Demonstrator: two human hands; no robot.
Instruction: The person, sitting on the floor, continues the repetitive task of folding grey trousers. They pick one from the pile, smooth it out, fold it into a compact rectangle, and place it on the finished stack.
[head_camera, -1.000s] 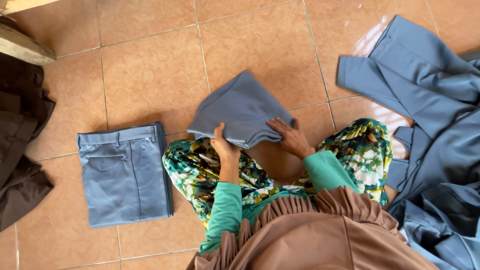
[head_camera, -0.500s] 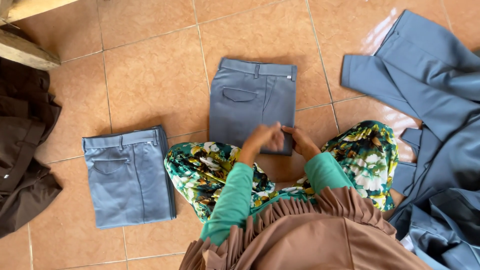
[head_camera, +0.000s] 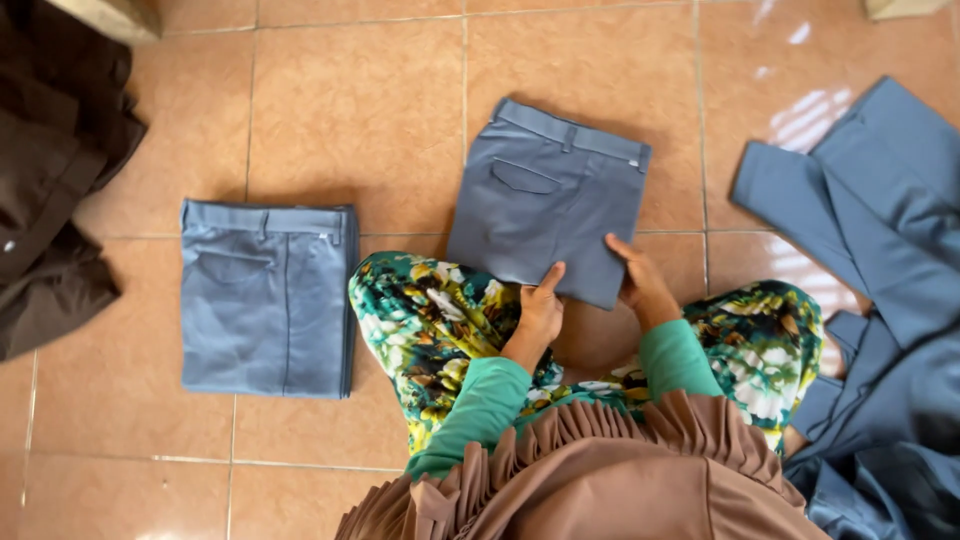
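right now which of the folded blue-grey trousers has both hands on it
The folded trousers straight ahead: the left hand and right hand rest on their near edge. The other folded pair lies untouched, off to the left.

Bright, soft daylight; window glare on tiles (head_camera: 800, 110) upper right; sharp focus.
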